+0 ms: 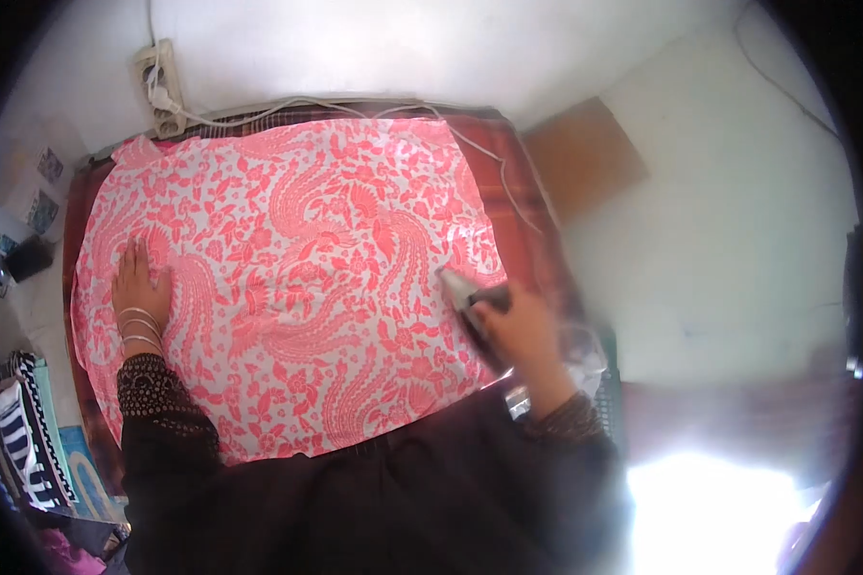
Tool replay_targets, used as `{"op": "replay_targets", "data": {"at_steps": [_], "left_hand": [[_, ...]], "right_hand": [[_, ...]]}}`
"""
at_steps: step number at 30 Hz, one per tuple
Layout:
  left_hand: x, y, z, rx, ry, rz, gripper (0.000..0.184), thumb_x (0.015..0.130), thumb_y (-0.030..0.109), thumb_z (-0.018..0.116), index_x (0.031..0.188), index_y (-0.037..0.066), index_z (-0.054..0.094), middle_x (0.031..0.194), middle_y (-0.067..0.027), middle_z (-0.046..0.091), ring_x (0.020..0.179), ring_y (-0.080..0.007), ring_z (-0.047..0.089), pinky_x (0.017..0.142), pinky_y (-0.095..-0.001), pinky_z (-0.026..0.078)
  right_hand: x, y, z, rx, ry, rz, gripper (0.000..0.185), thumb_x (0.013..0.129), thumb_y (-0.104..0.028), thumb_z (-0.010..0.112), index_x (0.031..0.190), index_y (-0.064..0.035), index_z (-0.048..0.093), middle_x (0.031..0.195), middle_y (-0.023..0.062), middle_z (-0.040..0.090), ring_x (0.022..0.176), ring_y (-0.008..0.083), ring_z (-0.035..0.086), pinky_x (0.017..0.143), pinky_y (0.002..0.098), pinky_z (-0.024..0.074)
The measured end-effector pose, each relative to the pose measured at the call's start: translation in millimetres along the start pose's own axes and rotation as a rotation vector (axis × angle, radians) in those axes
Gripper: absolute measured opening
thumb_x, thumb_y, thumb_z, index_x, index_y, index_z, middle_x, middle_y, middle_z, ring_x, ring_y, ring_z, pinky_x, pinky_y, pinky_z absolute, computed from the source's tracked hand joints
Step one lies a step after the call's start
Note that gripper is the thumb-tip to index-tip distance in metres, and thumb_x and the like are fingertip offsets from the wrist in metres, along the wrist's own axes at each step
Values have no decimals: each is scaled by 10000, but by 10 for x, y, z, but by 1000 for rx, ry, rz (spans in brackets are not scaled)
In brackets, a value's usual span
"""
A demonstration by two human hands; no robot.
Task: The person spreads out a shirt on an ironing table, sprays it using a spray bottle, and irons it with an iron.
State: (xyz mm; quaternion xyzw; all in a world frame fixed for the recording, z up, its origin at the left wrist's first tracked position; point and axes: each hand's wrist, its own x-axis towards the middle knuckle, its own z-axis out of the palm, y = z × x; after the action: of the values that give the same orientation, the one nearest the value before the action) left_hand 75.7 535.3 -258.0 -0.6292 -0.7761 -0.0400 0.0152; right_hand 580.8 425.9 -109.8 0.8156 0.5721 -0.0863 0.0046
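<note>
A pink and white patterned cloth [297,278] lies spread over a dark red plaid cover [523,216]. Flat on the cloth's left part rests my left hand [142,287], fingers stretched out, with bangles at the wrist. My right hand [518,331] is wrapped round the dark handle of a clothes iron [462,292] near the cloth's right edge. The iron's pale tip points up and left, and its rear part is partly hidden by my hand and blurred.
A power strip [168,86] with a plug hangs on the back wall, and a white cord [307,101] runs along the back edge. Folded clothes [29,441] stand at the left. A brown board [585,158] lies on the floor at the right.
</note>
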Motion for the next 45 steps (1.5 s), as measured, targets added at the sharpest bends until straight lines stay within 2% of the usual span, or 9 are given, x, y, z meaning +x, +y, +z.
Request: {"op": "replay_targets", "data": {"at_steps": [3,7,10,15,29,35,39,42,45], "left_hand": [[-21,63,-106,32,-40,-18,676,889,375,489,1472,128,254,1546,-64,210,1402,-274,246,1118,-482,228],[-23,17,-44,21,6,51,668,882,353,501,1464,118,273,1539,-82,225,1388,-292,272,1105,-490,250],[-4,-8,21,-35,80,85,657,876,335,513,1453,110,295,1523,-107,259,1370,-313,302,1087,-497,276],[40,-106,135,-35,151,133,652,875,334,517,1445,97,308,1498,-150,295,1361,-327,312,1076,-506,288],[12,-82,121,29,119,104,666,875,345,516,1447,80,300,1505,-129,288,1356,-328,319,1079,-499,285],[21,-99,150,27,105,95,662,865,337,528,1440,84,317,1503,-131,291,1353,-330,322,1076,-500,289],[19,-41,72,-3,95,66,666,860,339,530,1442,96,316,1504,-134,288,1356,-330,319,1075,-516,282],[-5,-30,34,-46,101,78,668,860,333,529,1447,104,307,1507,-134,282,1359,-331,314,1077,-521,277],[5,-92,85,-34,113,115,666,861,325,525,1452,118,298,1512,-130,274,1364,-332,305,1079,-520,275]], "right_hand": [[-165,-167,127,-8,-143,26,556,793,-512,601,1148,-88,543,1024,176,649,993,363,609,838,458,473],[298,171,210,66,98,164,536,809,-472,610,1174,-89,524,1040,186,644,974,370,624,836,465,476],[756,381,54,25,105,242,570,807,-464,616,1202,-67,510,1054,192,642,985,372,622,850,464,476],[763,401,64,-2,124,255,607,797,-459,631,1222,-45,500,1097,199,631,1023,356,614,868,457,475],[833,527,77,5,89,370,602,790,-466,646,1223,-70,510,1111,175,639,1052,328,611,877,438,480],[632,861,163,114,108,242,510,773,-438,654,1147,-98,582,1081,140,653,1023,302,622,870,434,472],[708,-53,-38,182,96,-107,357,766,-411,679,991,-137,643,945,109,677,934,299,637,794,415,481],[831,-760,119,176,-25,-415,357,781,-415,656,997,-133,619,964,115,673,918,301,641,778,436,484],[1011,-993,130,168,-76,-423,363,782,-417,654,1007,-135,613,962,117,674,911,312,641,768,451,485]]}}
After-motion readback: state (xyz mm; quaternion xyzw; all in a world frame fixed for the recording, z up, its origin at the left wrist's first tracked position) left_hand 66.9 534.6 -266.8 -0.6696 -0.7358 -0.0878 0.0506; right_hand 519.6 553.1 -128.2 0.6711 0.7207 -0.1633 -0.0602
